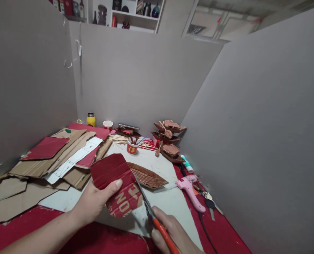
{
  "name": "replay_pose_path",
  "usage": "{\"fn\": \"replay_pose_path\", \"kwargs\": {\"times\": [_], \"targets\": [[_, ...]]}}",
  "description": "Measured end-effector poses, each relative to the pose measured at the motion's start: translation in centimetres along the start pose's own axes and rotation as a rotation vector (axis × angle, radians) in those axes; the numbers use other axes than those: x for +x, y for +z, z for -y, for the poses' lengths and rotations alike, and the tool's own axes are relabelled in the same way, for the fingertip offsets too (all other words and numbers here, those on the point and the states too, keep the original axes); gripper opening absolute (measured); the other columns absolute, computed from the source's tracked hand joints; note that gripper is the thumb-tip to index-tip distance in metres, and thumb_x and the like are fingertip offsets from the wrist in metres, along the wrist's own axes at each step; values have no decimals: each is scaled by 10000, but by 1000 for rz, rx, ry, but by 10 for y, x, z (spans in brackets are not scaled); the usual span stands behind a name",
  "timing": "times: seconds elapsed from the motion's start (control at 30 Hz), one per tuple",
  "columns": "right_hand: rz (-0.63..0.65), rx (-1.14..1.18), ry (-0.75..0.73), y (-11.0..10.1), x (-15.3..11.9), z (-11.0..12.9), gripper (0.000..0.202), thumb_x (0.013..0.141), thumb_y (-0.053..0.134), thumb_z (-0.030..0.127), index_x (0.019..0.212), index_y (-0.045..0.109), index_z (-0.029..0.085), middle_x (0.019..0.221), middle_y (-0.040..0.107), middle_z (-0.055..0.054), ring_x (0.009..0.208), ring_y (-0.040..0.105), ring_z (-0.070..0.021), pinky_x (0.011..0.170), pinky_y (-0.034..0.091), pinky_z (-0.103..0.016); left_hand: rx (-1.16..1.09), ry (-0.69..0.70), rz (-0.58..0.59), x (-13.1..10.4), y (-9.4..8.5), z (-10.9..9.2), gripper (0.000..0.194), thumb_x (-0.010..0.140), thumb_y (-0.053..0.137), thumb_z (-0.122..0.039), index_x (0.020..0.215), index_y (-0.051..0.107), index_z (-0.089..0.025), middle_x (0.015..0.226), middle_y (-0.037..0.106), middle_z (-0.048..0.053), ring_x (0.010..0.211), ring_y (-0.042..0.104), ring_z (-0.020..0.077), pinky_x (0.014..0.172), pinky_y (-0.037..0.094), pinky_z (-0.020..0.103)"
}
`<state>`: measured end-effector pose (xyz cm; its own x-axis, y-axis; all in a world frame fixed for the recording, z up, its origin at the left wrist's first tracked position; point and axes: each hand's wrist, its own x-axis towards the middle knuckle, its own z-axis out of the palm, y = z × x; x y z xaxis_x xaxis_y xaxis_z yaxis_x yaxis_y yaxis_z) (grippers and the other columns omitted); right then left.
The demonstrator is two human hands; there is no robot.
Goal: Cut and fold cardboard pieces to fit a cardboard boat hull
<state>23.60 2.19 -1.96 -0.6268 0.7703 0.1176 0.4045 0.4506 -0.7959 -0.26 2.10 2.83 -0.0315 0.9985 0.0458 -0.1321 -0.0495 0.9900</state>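
Observation:
My left hand grips a red piece of cardboard with pale printed letters, its thumb lying on the front face. My right hand is closed round the orange handles of a pair of scissors. The scissor blades point up and to the left, along the right edge of the red cardboard. Behind the cardboard a brown boat-shaped piece lies on the white sheet, partly hidden by the cardboard.
Cardboard scraps are piled at the left. A paper cup stands beyond the boat piece, near thin sticks. Small model boats sit at the back right. A pink glue gun lies right, its cable running forward. Grey panels surround the table.

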Motion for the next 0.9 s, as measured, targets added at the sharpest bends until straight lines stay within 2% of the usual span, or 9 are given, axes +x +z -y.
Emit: {"fn": "replay_pose_path", "kwargs": {"times": [0.1, 0.37, 0.5, 0.67, 0.77, 0.9], "targets": [[50, 58, 16, -4, 0, 3, 404, 920, 315, 579, 816, 430, 206, 620, 442, 33, 547, 390, -116, 496, 340, -226, -1, -19, -8, 1, 0, 2, 313, 768, 686, -404, 979, 697, -173, 990, 756, 61, 917, 695, 255, 801, 573, 351], [-3, 97, 1, 3, -2, -7, 441, 881, 389, 622, 716, 360, 214, 586, 280, 72, 513, 266, -89, 460, 228, -232, -164, -65, 16, 1, 4, 0, 295, 782, 682, -366, 1002, 692, -169, 1057, 736, 72, 946, 683, 258, 859, 544, 378], [10, 77, 37, 1, -1, -3, 415, 893, 377, 603, 754, 379, 212, 592, 319, 69, 519, 286, -93, 473, 257, -230, -179, -86, 20, 1, 4, 0, 311, 760, 702, -364, 994, 706, -158, 1036, 743, 88, 924, 692, 275, 842, 549, 396], [12, 42, 35, -1, -1, 0, 354, 911, 370, 550, 841, 422, 206, 632, 420, 44, 561, 360, -115, 519, 321, -235, -131, -128, 115, 1, 1, 5, 350, 769, 705, -343, 1068, 686, -162, 1140, 706, 108, 959, 685, 287, 869, 540, 421], [5, 99, 42, 1, -2, 0, 375, 903, 382, 566, 800, 416, 207, 623, 402, 44, 561, 364, -115, 505, 325, -223, -150, -138, 107, 2, 1, 9, 367, 777, 698, -349, 1094, 665, -167, 1140, 706, 106, 953, 687, 279, 862, 543, 418], [-5, 125, 73, 2, -3, 1, 402, 892, 410, 580, 767, 425, 198, 615, 351, 54, 552, 322, -106, 507, 310, -224, -172, -163, 120, 1, 2, 9, 344, 771, 703, -355, 1046, 683, -150, 995, 749, 103, 910, 695, 282, 840, 547, 425]]}}
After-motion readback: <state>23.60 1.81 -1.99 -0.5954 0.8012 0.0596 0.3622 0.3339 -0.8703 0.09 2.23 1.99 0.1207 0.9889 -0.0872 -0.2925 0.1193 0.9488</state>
